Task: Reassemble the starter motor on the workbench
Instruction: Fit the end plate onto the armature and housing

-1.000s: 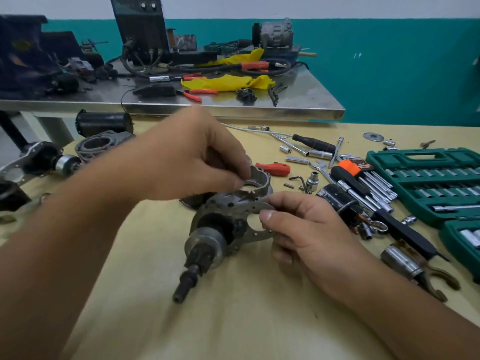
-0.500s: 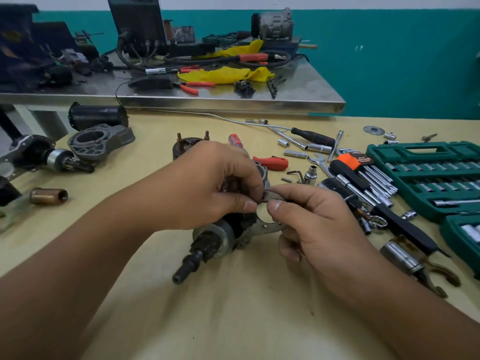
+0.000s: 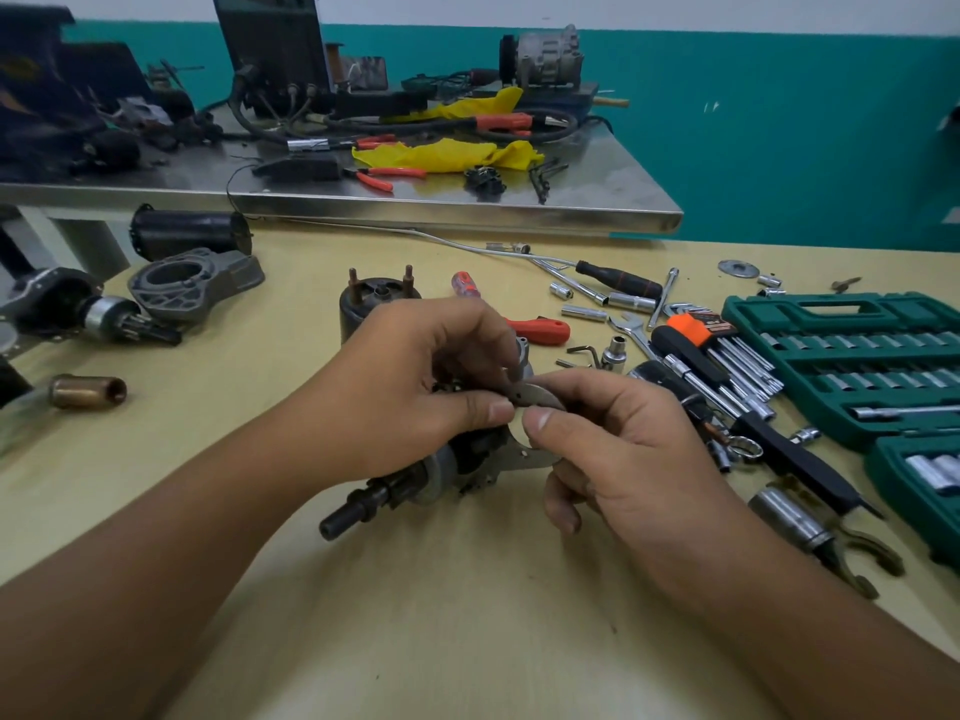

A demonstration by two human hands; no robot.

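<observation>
Bare desk [image 3: 467, 615] is lying open in front of the starter assembly [image 3: 415, 485], between the two forearms, giving the hands room to draw back; the left hand [image 3: 410, 387] and right hand [image 3: 613, 444] are crowding the assembly from above; behind them a dark cylindrical housing [image 3: 363, 304] is standing close, and an orange-handled tool [image 3: 540, 331] is lying just beside it; to the right, loose sockets and hex keys [image 3: 727, 356] and the green socket case [image 3: 857, 366] are filling the desk; a large socket [image 3: 789, 517] is lying near the right wrist; to the left, a brass bush [image 3: 88, 391] and a grey end casting [image 3: 197, 283] are sitting well apart, leaving a wide passage.
</observation>
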